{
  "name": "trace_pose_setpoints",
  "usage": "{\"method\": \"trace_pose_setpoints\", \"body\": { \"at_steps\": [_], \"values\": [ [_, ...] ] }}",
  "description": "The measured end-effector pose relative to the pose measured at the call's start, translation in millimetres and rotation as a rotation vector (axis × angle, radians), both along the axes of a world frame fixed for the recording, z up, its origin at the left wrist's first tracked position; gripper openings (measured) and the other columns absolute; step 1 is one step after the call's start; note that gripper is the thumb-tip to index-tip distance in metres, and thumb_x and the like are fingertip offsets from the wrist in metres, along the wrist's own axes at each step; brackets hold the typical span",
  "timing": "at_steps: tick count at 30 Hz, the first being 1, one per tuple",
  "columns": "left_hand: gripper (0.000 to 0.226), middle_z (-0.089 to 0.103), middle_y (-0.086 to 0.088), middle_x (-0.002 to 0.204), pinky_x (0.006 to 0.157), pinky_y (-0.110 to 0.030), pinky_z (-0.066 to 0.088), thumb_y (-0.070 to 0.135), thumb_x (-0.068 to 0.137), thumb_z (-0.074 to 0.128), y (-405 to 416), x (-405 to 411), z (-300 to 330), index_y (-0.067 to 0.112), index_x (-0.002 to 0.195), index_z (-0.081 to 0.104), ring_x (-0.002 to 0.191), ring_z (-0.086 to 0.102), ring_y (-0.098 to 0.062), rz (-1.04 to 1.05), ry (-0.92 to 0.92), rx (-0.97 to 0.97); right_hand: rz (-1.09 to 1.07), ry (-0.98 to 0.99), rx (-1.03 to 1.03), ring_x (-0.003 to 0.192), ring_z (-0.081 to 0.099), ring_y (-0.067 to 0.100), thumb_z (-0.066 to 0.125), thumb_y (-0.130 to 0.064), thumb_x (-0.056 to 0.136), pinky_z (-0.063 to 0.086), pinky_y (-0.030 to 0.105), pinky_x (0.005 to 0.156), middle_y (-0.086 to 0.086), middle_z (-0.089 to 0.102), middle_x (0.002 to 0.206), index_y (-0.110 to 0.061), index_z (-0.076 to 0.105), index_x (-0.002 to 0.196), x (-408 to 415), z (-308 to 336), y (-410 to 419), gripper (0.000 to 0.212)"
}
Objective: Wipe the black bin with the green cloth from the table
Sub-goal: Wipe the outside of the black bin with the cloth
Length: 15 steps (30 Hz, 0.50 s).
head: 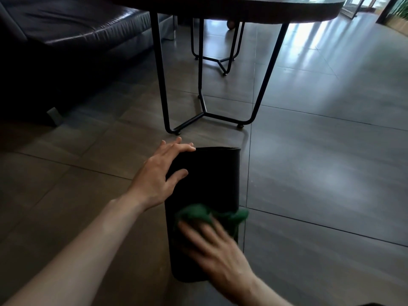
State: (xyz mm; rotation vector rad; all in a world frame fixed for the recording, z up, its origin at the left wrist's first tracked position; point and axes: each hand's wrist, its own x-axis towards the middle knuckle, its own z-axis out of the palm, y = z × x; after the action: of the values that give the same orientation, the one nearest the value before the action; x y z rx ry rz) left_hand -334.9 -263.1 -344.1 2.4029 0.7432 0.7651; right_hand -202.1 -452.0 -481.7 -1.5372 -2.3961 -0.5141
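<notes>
Blurred right hand [212,246] presses green cloth [207,214] on black bin [212,177]; left hand [159,173], fingers spread, steadies it.

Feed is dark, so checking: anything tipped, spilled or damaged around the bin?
Only the bin itself: it lies on its side on the floor, left hand steadying it, right hand pressing the cloth on it. No spill or damage shows.
</notes>
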Motion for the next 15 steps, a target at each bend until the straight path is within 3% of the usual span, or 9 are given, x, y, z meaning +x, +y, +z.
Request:
{"method": "trace_pose_setpoints", "body": {
  "at_steps": [3, 7, 10, 13, 15],
  "values": [
    [0.048, 0.055, 0.013, 0.143, 0.126, -0.034, 0.012, 0.010, 0.089, 0.069, -2.0, 1.6, 0.1, 0.025, 0.132, 0.055, 0.147, 0.031, -0.007, -0.008, -0.010, 0.005, 0.133, -0.209, -0.084, 0.147, 0.034, 0.027, 0.047, -0.021, 0.099, 0.006, 0.052, 0.128, 0.001, 0.011, 0.171, -0.034, 0.032, 0.154, 7.9, -13.3, -23.1, 0.059],
    [0.048, 0.055, 0.013, 0.143, 0.126, -0.033, 0.011, 0.009, 0.090, 0.069, 0.8, 1.0, 0.5, 0.023, 0.133, 0.054, 0.147, 0.032, -0.007, 0.008, -0.015, 0.005, -0.064, 0.057, -0.016, 0.145, 0.035, 0.032, 0.055, -0.026, 0.100, 0.020, 0.053, 0.125, 0.002, 0.015, 0.171, -0.035, 0.040, 0.152, 34.8, 35.5, 19.0, 0.055],
    [0.048, 0.055, 0.012, 0.143, 0.125, -0.032, 0.011, 0.008, 0.090, 0.068, 1.5, 0.9, -1.3, 0.023, 0.133, 0.055, 0.146, 0.033, -0.008, 0.013, -0.019, 0.017, -0.253, 0.257, 0.066, 0.155, 0.017, 0.031, 0.048, -0.032, 0.102, 0.023, 0.053, 0.124, 0.001, 0.014, 0.171, -0.037, 0.032, 0.157, 44.4, 69.9, 48.6, 0.058],
    [0.048, 0.056, 0.013, 0.142, 0.126, -0.034, 0.012, 0.008, 0.090, 0.069, 1.2, 0.6, -2.1, 0.025, 0.133, 0.055, 0.146, 0.033, -0.008, 0.010, -0.023, 0.015, -0.333, 0.293, 0.092, 0.156, 0.011, 0.032, 0.051, -0.033, 0.099, 0.022, 0.056, 0.124, 0.001, 0.011, 0.171, -0.035, 0.030, 0.158, 32.3, 67.5, 54.1, 0.063],
    [0.049, 0.055, 0.015, 0.142, 0.126, -0.033, 0.011, 0.009, 0.090, 0.069, 1.1, 0.0, -3.0, 0.026, 0.133, 0.054, 0.147, 0.033, -0.008, 0.005, -0.022, 0.017, -0.240, 0.212, 0.074, 0.152, 0.023, 0.036, 0.059, -0.028, 0.096, 0.020, 0.059, 0.123, 0.004, 0.014, 0.171, -0.032, 0.038, 0.155, 19.9, 44.5, 37.2, 0.062]
  ]
}}
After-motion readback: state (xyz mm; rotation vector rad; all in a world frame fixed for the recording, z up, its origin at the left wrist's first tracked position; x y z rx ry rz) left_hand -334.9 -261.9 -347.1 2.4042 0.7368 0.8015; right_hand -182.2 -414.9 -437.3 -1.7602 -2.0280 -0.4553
